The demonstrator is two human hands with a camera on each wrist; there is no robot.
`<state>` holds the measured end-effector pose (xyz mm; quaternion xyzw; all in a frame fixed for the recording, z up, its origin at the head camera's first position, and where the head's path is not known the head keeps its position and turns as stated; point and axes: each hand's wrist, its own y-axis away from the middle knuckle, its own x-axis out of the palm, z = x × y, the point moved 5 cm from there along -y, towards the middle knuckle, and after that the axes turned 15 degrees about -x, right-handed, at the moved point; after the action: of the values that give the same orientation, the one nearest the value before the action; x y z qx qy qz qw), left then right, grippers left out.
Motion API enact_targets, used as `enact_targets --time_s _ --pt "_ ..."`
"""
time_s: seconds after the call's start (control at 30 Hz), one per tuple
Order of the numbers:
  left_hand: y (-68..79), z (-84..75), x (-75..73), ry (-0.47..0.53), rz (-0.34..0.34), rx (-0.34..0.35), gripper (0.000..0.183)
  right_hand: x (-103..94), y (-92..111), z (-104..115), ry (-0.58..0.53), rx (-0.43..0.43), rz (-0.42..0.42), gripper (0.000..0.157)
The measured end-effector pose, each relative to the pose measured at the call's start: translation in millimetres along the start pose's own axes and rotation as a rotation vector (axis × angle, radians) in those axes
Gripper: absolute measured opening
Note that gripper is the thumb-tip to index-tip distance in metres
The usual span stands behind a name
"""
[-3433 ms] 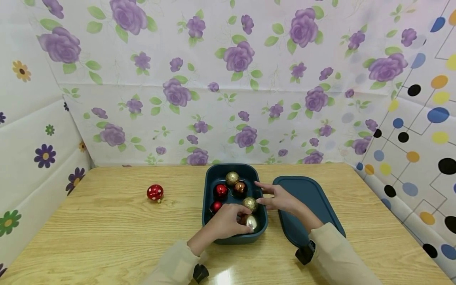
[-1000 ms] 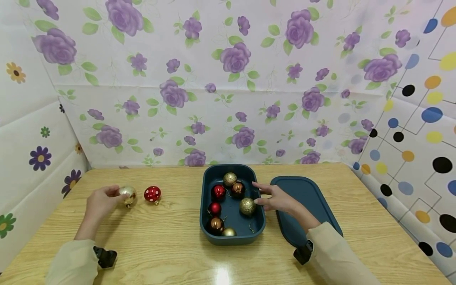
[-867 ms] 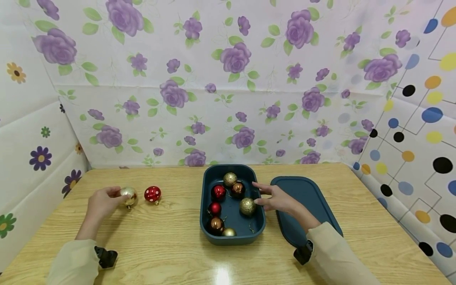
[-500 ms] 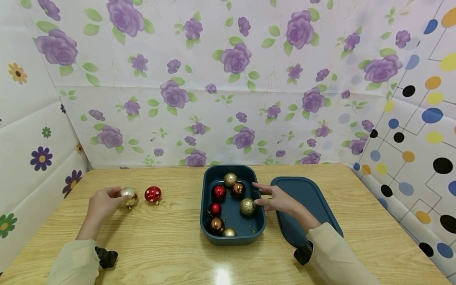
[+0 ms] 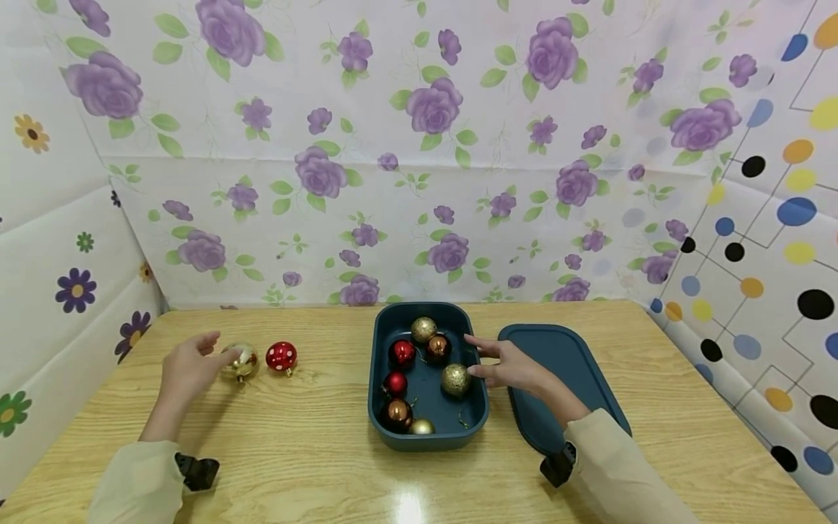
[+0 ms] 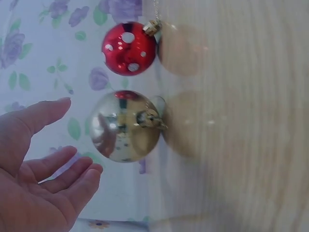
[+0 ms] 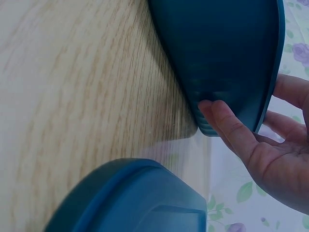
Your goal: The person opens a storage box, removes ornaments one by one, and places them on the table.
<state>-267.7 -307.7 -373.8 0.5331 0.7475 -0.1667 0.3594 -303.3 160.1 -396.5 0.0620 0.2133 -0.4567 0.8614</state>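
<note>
On the left of the table my left hand (image 5: 193,367) has its thumb and fingers spread apart. Close beside it rests a shiny gold Christmas ball (image 6: 124,126), its hanger cap facing me in the head view; the left wrist view has a gap between ball and fingers. Just right of that lies a red bauble with white dots (image 5: 281,356). My right hand (image 5: 513,365) holds the right wall of a dark blue box (image 5: 428,441), some fingers against the outside and two fingertips over the rim. Inside are several red, copper and gold baubles, including a glittery gold ball (image 5: 455,380).
A dark blue lid (image 5: 563,371) lies flat right of the box, partly under my right forearm. The wooden table (image 5: 294,458) is backed by a flowered cloth (image 5: 366,189), with more patterned cloth at both sides.
My left hand has taken the shiny gold ball out of the box, carried it left beside the dotted bauble, and let go. Baubles in the box have shifted. My right hand stays at the box.
</note>
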Motion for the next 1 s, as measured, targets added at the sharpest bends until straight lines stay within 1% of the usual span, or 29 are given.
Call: enact_targets --time_s 0.13,0.2,0.3,0.4,0.53,0.7,0.77,0.83,0.93,1.0 --pt "7.1 -12.0 -4.0 0.022 -0.053 0.06 0.073 0.1 -0.1 -0.2 0.001 0.004 -0.002 0.072" --pt "12.3 -18.7 -4.3 0.051 -0.058 0.088 0.072 0.0 0.0 -0.1 0.003 0.007 -0.003 0.071" --pt "21.6 -30.2 -1.2 0.091 -0.047 0.119 0.069 -0.1 0.5 1.0 0.008 0.005 -0.002 0.071" --pt "30.2 -43.7 6.6 0.124 -0.017 0.149 0.068 -0.1 0.5 0.5 0.006 0.006 -0.002 0.071" --pt "41.1 -61.9 22.2 0.14 0.024 0.193 0.065 0.1 0.0 -0.9 0.003 0.007 -0.003 0.071" --pt "57.1 -84.4 46.2 0.151 0.07 0.303 0.055 0.3 0.2 -0.4 -0.001 0.001 0.001 0.071" --pt "63.9 -92.8 56.9 0.167 0.115 0.343 0.053 0.6 0.8 0.7 0.004 -0.006 0.008 0.072" --pt "70.3 -100.5 67.9 0.176 0.166 0.364 0.052 0.6 1.0 1.2 0.007 -0.012 0.013 0.074" --pt "79.3 -110.2 84.4 0.189 0.246 0.368 0.05 0.9 1.5 2.6 0.022 -0.028 0.027 0.076" --pt "85.0 -115.9 94.7 0.189 0.285 0.372 0.049 0.8 1.5 3.1 0.016 -0.025 0.026 0.075"
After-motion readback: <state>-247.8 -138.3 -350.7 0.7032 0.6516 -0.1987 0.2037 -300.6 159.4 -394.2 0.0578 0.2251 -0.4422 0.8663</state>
